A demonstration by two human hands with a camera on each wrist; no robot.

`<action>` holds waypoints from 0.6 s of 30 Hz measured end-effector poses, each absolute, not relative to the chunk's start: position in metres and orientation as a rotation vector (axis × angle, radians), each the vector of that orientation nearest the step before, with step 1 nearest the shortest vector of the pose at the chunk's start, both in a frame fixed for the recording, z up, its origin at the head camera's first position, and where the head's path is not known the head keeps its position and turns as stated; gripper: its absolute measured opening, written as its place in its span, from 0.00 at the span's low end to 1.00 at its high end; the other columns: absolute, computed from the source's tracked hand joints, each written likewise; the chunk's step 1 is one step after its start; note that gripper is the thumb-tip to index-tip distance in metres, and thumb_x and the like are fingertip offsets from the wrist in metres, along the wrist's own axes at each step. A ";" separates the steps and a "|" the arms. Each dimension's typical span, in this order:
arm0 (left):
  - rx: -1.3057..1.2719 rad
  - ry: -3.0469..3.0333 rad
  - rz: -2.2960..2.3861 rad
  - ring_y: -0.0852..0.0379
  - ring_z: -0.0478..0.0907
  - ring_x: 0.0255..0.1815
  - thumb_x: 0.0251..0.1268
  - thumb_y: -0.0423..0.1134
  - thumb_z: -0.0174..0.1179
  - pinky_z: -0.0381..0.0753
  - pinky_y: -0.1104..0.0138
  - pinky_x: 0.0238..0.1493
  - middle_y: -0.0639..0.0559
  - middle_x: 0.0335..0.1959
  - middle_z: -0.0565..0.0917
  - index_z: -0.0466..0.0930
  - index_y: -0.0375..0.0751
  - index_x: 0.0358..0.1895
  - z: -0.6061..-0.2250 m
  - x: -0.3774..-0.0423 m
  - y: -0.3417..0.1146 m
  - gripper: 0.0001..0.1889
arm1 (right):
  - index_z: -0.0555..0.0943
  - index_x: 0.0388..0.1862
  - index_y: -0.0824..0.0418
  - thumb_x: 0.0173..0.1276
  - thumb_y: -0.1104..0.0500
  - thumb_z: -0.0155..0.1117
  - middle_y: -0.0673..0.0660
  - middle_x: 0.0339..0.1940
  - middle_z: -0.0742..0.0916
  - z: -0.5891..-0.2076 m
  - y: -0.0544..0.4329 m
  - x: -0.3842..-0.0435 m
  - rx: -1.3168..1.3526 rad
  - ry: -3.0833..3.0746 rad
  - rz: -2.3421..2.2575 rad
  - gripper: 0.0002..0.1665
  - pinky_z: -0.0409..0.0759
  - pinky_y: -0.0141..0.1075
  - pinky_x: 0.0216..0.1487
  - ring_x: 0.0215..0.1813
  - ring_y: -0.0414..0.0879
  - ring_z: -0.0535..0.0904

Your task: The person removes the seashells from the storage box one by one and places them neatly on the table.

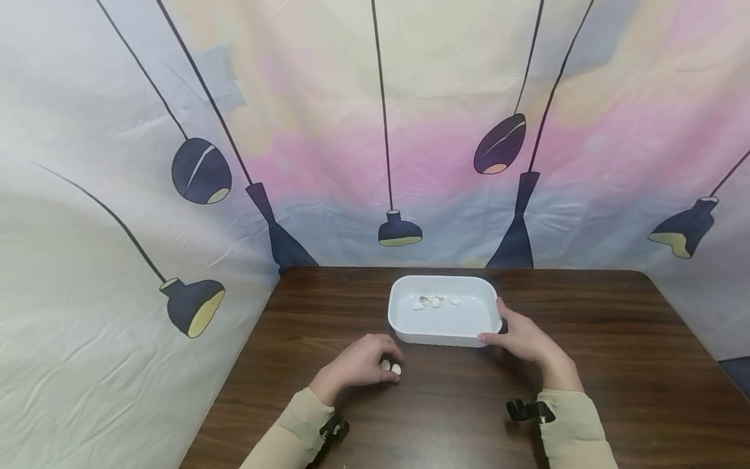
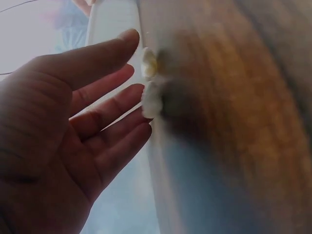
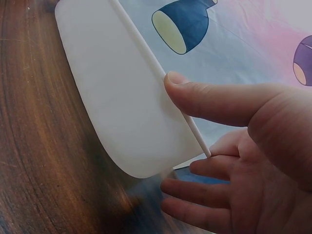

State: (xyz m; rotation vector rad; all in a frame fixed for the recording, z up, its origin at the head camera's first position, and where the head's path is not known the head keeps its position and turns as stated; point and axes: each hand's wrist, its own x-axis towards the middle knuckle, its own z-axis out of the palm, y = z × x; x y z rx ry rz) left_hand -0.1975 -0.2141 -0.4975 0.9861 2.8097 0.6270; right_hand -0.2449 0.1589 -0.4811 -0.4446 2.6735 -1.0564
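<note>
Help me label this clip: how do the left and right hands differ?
The left hand curves around two white pieces on the table; the right hand grips the tray's right end. The left hand's thumb and fingers stand apart, any touch unclear; the right hand's thumb lies on the tray's rim. Both are bare.

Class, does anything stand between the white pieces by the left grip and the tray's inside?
Yes: fingers of the left grip, then the near wall of the white tray. Nothing else visible blocks the white pieces.

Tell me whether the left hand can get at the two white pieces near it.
Likely yes: the left hand is close beside the white pieces, with nothing visible in the way.
</note>
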 end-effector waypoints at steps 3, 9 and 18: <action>1.018 2.765 0.686 0.67 0.81 0.45 0.61 0.42 0.80 0.81 0.69 0.51 0.61 0.44 0.88 0.92 0.47 0.47 -0.488 -0.199 -0.214 0.12 | 0.46 0.84 0.79 0.71 0.43 0.75 0.83 0.79 0.64 -0.482 0.159 -0.245 -0.449 2.676 -1.059 0.66 0.66 0.69 0.72 0.78 0.77 0.64; 1.085 2.733 0.804 0.61 0.85 0.52 0.64 0.41 0.79 0.82 0.66 0.58 0.54 0.49 0.90 0.91 0.42 0.51 -0.463 -0.204 -0.211 0.15 | 0.47 0.84 0.79 0.71 0.42 0.75 0.83 0.79 0.63 -0.479 0.159 -0.245 -0.440 2.678 -1.056 0.66 0.65 0.69 0.73 0.78 0.77 0.63; 0.973 2.752 1.048 0.55 0.87 0.47 0.68 0.35 0.74 0.86 0.60 0.54 0.45 0.47 0.91 0.90 0.35 0.52 -0.457 -0.231 -0.187 0.13 | 0.46 0.84 0.78 0.71 0.42 0.75 0.82 0.79 0.63 -0.484 0.159 -0.245 -0.439 2.670 -1.073 0.66 0.65 0.69 0.73 0.78 0.76 0.63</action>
